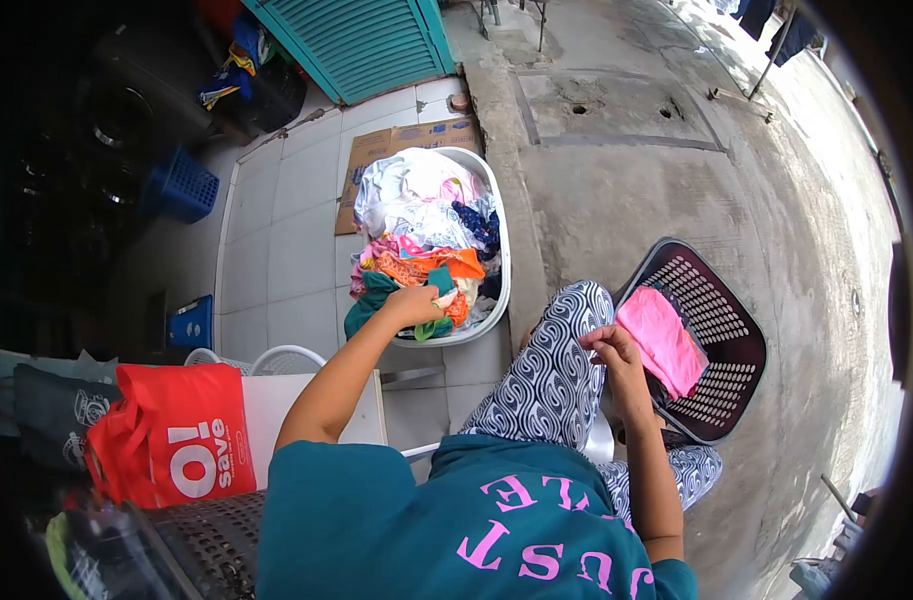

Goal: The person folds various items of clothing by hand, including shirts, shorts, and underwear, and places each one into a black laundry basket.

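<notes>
My left hand (417, 305) reaches into the near end of a white laundry basket (503, 215), its fingers closed on a dark green garment (442, 280). Around it lie an orange patterned cloth (407, 266) and other mixed clothes. White clothes (417, 180) fill the far end of that basket. My right hand (612, 350) hovers by my right knee with fingers curled and tips together; nothing shows in them. Just beyond it, folded pink clothing (665, 340) rests in a dark maroon basket (742, 350) with slotted sides.
A flattened cardboard sheet (352, 205) lies under the white basket on floor tiles. A red shopping bag (177, 430) stands at left, beside a white surface (277, 400). A blue basket (189, 187) sits farther back near a teal louvred door (357, 45). Concrete ground (617, 200) stretches right.
</notes>
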Motion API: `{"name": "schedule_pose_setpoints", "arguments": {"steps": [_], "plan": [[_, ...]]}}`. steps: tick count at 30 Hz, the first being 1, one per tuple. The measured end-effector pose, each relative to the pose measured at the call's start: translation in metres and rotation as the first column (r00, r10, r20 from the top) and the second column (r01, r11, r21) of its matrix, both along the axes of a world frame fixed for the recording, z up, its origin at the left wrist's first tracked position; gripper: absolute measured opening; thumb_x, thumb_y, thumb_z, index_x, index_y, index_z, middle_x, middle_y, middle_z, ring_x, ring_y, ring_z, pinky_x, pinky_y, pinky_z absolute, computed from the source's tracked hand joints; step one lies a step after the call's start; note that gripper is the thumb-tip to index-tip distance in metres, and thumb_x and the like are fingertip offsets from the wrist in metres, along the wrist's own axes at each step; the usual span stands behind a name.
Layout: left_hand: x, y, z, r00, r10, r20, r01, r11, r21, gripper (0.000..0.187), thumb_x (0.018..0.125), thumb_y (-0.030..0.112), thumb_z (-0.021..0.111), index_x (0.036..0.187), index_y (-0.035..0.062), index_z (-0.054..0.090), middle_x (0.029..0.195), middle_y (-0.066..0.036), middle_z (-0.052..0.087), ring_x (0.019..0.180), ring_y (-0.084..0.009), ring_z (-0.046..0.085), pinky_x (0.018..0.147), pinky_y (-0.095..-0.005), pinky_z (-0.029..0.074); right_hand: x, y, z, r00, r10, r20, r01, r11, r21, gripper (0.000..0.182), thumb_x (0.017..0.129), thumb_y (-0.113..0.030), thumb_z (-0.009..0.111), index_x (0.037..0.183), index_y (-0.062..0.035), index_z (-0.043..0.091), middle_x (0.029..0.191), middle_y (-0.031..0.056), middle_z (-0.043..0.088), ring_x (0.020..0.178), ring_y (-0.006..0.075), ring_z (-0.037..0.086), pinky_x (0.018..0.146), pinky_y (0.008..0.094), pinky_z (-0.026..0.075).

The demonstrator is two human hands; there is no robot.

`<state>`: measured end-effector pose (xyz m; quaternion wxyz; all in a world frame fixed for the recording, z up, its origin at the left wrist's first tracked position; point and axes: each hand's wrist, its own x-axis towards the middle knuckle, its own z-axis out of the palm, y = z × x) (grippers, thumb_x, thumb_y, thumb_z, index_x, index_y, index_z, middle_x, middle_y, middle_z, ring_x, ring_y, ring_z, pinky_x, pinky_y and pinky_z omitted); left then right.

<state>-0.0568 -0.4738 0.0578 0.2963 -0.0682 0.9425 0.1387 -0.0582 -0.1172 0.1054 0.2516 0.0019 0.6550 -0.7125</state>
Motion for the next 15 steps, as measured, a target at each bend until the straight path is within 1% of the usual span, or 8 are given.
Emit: {"name": "schedule_pose_setpoints", "arguments": {"steps": [4,5,7,8,11,12,14,15], "plan": [[-0.016,0.054,0.102,0.989,-0.137,-0.056,0.145,0.969,0.201,0.031,0.073,0.030,0.055,0.091,0.0041,0.055,0.080,-0.013,0.061,0.074,-0.0244,0.060,0.064,-0.0355,0.047,0.003,-0.024,0.014,0.935,0.255,-0.245,-0.230,0.965,0.128,0.041,0.077,-0.018,0.062,0.113,-0.0019,0.049,0.110,0.0093,0.051,0.102,0.0185,0.049,0.086,0.0299,0.039],[-0.014,0.069,0.124,0.998,-0.013,-0.055,0.037,0.891,0.452,0.027,0.074,0.024,0.056,0.091,0.0037,0.053,0.079,-0.010,0.059,0.070,-0.0195,0.058,0.061,-0.0318,0.046,0.004,-0.031,0.020,0.895,0.297,-0.332,-0.235,0.948,0.213,0.053,0.074,-0.021,0.067,0.118,-0.0020,0.046,0.116,0.0126,0.048,0.107,0.0230,0.048,0.090,0.0328,0.038],[-0.016,0.096,0.165,0.984,0.172,0.035,-0.129,0.571,0.811,0.017,0.077,0.008,0.055,0.092,0.0032,0.049,0.079,-0.002,0.054,0.067,-0.0070,0.052,0.055,-0.0211,0.044,0.003,-0.045,0.013,0.704,0.257,-0.662,-0.050,0.948,0.315,0.069,0.066,-0.025,0.073,0.124,-0.0037,0.042,0.124,0.0172,0.042,0.115,0.0309,0.043,0.093,0.0371,0.036],[-0.018,0.107,0.181,0.968,0.248,-0.019,-0.102,0.464,0.880,0.017,0.079,0.008,0.055,0.093,0.0033,0.048,0.081,-0.001,0.054,0.069,-0.0063,0.052,0.055,-0.0208,0.044,0.002,-0.049,0.016,0.718,0.257,-0.647,-0.037,0.942,0.332,0.069,0.064,-0.024,0.074,0.123,-0.0040,0.043,0.129,0.0181,0.038,0.117,0.0344,0.040,0.095,0.0386,0.035],[-0.032,0.125,0.207,0.908,0.413,-0.074,-0.001,0.177,0.984,0.018,0.080,0.009,0.055,0.096,0.0035,0.047,0.085,-0.001,0.055,0.076,-0.0049,0.052,0.061,-0.0208,0.045,-0.016,-0.040,0.020,0.870,0.009,-0.493,0.111,0.971,0.213,0.037,0.070,-0.005,0.063,0.106,-0.0025,0.053,0.100,0.0166,0.057,0.095,0.0306,0.056,0.082,0.0351,0.043],[-0.041,0.130,0.210,0.857,0.495,-0.146,0.078,0.155,0.985,0.017,0.080,0.009,0.055,0.095,0.0054,0.048,0.086,-0.001,0.056,0.078,-0.0056,0.053,0.068,-0.0222,0.046,-0.027,-0.030,0.028,0.773,-0.123,-0.623,0.280,0.947,0.159,0.025,0.071,0.003,0.056,0.096,-0.0008,0.054,0.084,0.0147,0.059,0.081,0.0272,0.059,0.073,0.0314,0.044],[-0.054,0.138,0.215,0.770,0.613,-0.177,0.163,0.080,0.983,0.013,0.080,0.010,0.054,0.092,0.0076,0.048,0.089,-0.003,0.058,0.077,-0.0076,0.056,0.071,-0.0229,0.045,-0.049,0.001,0.074,0.682,-0.247,-0.689,0.418,0.904,0.090,0.027,0.069,0.008,0.053,0.094,-0.0012,0.054,0.081,0.0126,0.056,0.075,0.0225,0.057,0.068,0.0270,0.044],[-0.057,0.145,0.222,0.728,0.663,-0.172,0.187,0.049,0.981,0.013,0.081,0.011,0.054,0.092,0.0081,0.048,0.089,-0.004,0.058,0.077,-0.0078,0.056,0.069,-0.0224,0.045,-0.056,0.018,0.099,0.568,-0.210,-0.796,0.486,0.866,0.118,0.030,0.065,0.009,0.055,0.093,-0.0024,0.055,0.084,0.0109,0.057,0.079,0.0244,0.057,0.071,0.0278,0.044]]}}
